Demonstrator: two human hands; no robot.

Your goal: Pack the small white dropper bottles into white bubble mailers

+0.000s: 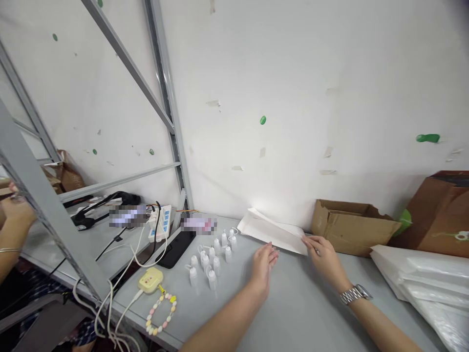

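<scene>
A stack of white paper bags point(271, 230) leans against the wall at the back of the grey table point(300, 308). My right hand point(324, 256), with a metal watch on its wrist, pinches the near right corner of the stack. My left hand point(263, 266) hovers open just in front of the stack, fingers stretched out toward it and not touching it. Several small white dropper bottles point(211, 256) stand in a loose group to the left of my left hand.
An open cardboard box point(348, 227) and a larger brown box point(439, 215) stand at the back right. Clear plastic bags point(428, 283) lie at the right edge. A power strip point(161, 222), cables, a yellow device point(150, 281) and a bead bracelet point(161, 313) lie left. Another person's hand point(14, 215) shows behind a grey shelf frame point(54, 220).
</scene>
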